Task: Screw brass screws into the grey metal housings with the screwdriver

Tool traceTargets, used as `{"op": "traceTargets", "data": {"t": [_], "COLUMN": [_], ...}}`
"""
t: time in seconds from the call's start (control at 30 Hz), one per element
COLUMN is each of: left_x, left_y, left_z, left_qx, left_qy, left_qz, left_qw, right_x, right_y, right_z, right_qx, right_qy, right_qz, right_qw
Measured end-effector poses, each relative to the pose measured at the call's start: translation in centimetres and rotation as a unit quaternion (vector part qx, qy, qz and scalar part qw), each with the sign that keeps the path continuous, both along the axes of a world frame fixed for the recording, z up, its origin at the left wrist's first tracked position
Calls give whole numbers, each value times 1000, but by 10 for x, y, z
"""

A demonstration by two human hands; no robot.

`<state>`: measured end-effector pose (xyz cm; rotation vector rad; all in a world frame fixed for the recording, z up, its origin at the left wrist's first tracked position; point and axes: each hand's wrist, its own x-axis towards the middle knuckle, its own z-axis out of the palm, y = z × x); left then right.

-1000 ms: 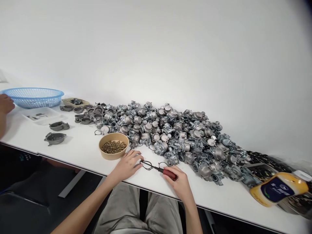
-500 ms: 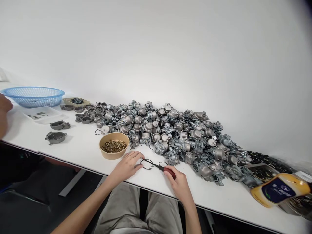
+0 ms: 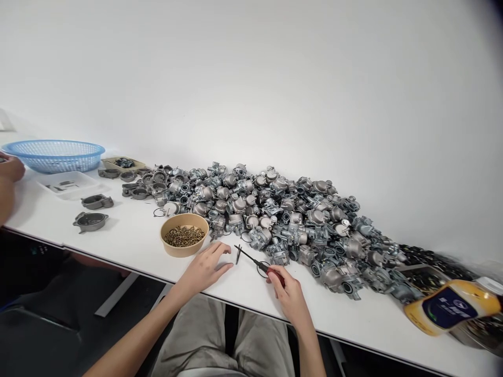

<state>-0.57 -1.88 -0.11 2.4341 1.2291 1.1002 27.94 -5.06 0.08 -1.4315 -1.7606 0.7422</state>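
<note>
My right hand point(image 3: 290, 294) is closed around the red handle of a screwdriver point(image 3: 256, 261), its dark shaft pointing up and left. From the screwdriver's tip hangs a thin black ring gasket point(image 3: 238, 255), seen nearly edge-on. My left hand point(image 3: 205, 269) is just left of that gasket, thumb and fingers apart, holding nothing. Another thin black ring point(image 3: 259, 270) lies on the table, partly behind the screwdriver and right hand. Behind my left hand stands a round cardboard bowl point(image 3: 184, 253) of small brass-coloured screws.
A long heap of metal carburetors point(image 3: 271, 207) lies along the wall. Left are loose metal bowl parts point(image 3: 90, 221), a clear tray point(image 3: 68, 194) and a blue basket point(image 3: 55, 157), with another person's hand point(image 3: 11, 168) nearby. A yellow bottle point(image 3: 444, 308) leans at right.
My left hand has let go of the gasket, which now hangs edge-on from the screwdriver tip. The screwdriver has tilted up slightly. The other person's hand has shifted right.
</note>
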Motion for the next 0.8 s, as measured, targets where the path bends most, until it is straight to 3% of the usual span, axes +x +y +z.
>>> {"op": "traceTargets", "data": {"t": [0.23,0.43,0.8], "left_x": [-2,-4,-5], "left_y": [-1,-2,-7], "left_z": [0,0,10], "left_qx": [30,29,1], "left_qy": [62,93,132], "left_qz": [-57,-67,-120], "left_qw": [996,993,984], "right_x": [1,2,1], "right_y": [0,0,0], "right_z": [-3,-3,-2], "right_qx": [-2,1,13], "right_qy": [4,1,11], "right_qz": [1,3,13], "right_qw": [1000,1000,1000]}}
